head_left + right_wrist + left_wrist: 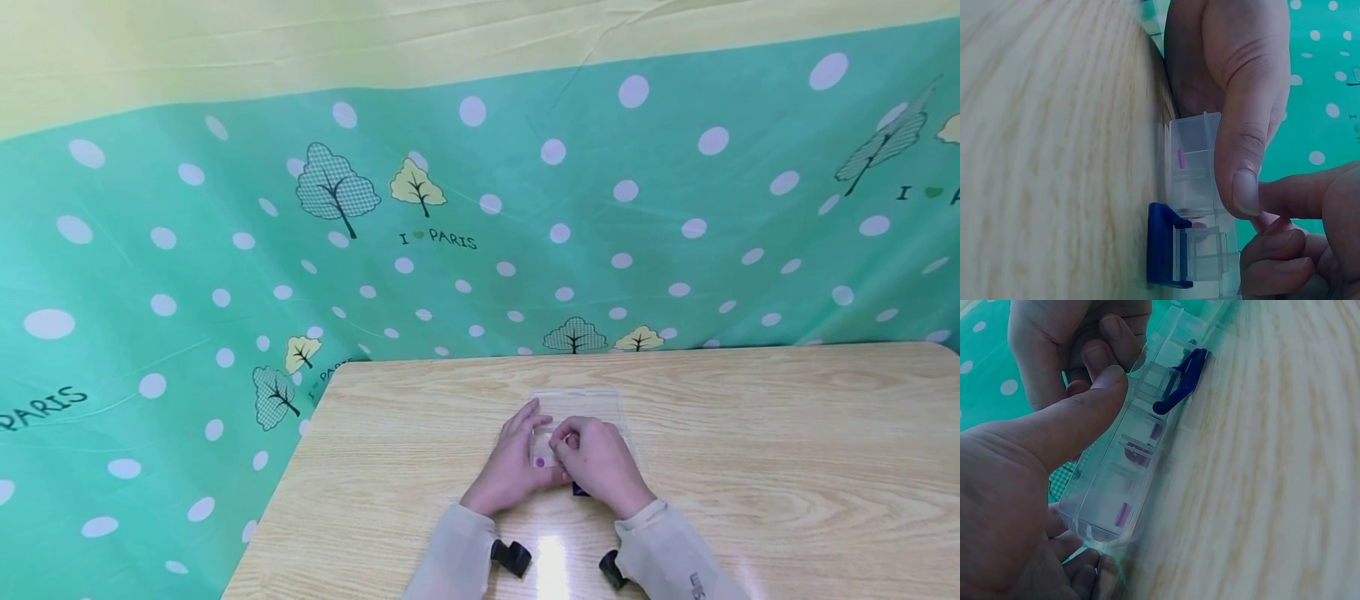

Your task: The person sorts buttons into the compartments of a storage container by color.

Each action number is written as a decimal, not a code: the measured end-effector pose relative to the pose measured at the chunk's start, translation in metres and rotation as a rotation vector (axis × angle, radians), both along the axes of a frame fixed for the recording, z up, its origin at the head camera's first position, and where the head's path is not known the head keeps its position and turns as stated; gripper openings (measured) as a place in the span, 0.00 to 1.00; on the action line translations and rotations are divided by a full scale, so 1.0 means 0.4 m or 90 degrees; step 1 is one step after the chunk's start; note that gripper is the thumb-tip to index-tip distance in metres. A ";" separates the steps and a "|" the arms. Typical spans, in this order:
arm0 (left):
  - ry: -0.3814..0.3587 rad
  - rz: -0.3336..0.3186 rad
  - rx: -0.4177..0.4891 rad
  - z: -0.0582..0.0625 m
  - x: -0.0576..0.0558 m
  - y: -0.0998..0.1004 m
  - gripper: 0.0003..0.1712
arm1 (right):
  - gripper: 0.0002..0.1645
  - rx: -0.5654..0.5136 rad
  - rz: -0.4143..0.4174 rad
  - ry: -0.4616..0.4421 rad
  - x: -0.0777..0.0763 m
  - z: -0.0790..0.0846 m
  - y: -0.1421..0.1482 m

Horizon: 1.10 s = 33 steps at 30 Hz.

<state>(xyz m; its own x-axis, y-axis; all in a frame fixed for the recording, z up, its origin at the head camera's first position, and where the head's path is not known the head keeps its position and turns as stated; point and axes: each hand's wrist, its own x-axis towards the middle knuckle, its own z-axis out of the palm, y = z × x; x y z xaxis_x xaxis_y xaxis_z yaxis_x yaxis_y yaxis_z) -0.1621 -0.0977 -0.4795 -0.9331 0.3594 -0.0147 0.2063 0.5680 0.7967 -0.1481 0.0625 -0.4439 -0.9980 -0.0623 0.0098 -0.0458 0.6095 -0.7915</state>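
Note:
A clear plastic compartment box (581,404) lies on the table, with a blue latch (1185,384) on its front side. Purple pieces show through its wall, one of them a small purple piece (540,462) in the near left part. My left hand (517,458) grips the box's left end, thumb along the near edge and fingers around the far side. Over the box's middle, my right hand (600,458) has its thumb and fingers curled together, close to the left thumb. Cannot tell what is between the right fingertips.
The wood-grain table (772,450) extends around the box on all sides. Behind it hangs a green dotted curtain (450,292) with tree prints. A black strap (512,557) sits by the left sleeve, another black strap (612,570) by the right.

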 end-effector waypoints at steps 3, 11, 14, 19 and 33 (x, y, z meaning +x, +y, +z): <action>0.002 -0.001 0.001 -0.001 0.001 -0.002 0.51 | 0.03 -0.005 0.002 0.004 0.001 0.002 0.002; 0.003 0.002 0.015 -0.003 0.001 0.000 0.54 | 0.02 -0.007 -0.004 0.000 0.001 0.017 0.020; -0.005 0.003 0.019 -0.001 0.000 0.000 0.54 | 0.03 0.003 -0.012 0.002 0.001 0.018 0.029; -0.027 0.012 0.035 0.000 -0.002 -0.002 0.53 | 0.04 0.023 -0.025 0.009 -0.004 0.020 0.048; -0.028 0.030 0.015 0.042 0.000 -0.017 0.57 | 0.15 0.080 -0.032 0.109 0.004 0.042 0.166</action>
